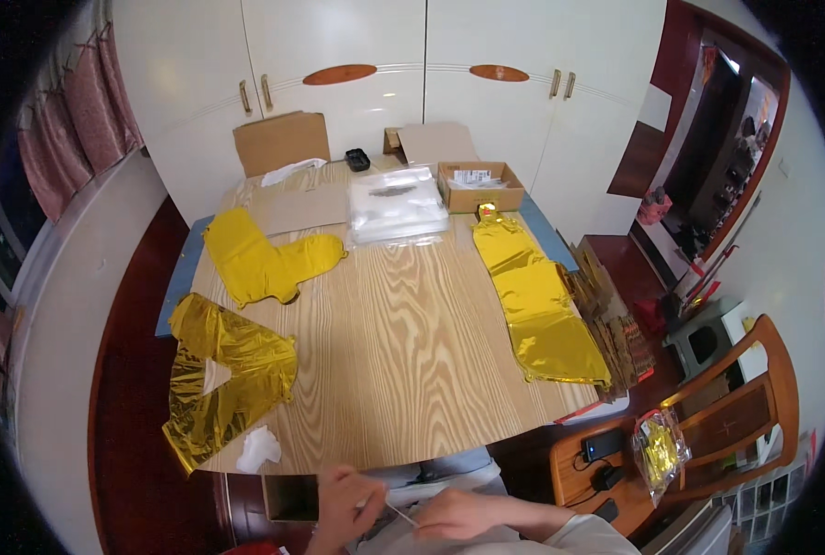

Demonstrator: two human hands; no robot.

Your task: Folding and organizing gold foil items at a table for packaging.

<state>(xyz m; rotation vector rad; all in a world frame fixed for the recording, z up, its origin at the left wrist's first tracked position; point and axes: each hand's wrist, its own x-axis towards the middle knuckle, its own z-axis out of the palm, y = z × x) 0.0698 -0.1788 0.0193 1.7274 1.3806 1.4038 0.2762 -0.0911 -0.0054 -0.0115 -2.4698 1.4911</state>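
Close to my body, below the table's front edge, my left hand (346, 504) is closed on one end of a thin pale stick (400, 514). My right hand (456, 514) has its fingers curled at the stick's other end. Flat gold foil balloons lie on the table: a boot-shaped one (266, 259) at the far left, a wrinkled one with a gap in its middle (246, 356) at the near left, and a long one (534, 305) along the right side. Beside the near-left balloon sits a crumpled white piece (260, 449).
Clear plastic bags (398, 205) are stacked at the table's back, beside an open cardboard box (480, 196) and a small black tray (358, 160). Flattened cardboard (620, 342) stands along the right edge. A wooden chair (570, 481) bears a gold-filled packet (660, 449) and black devices.
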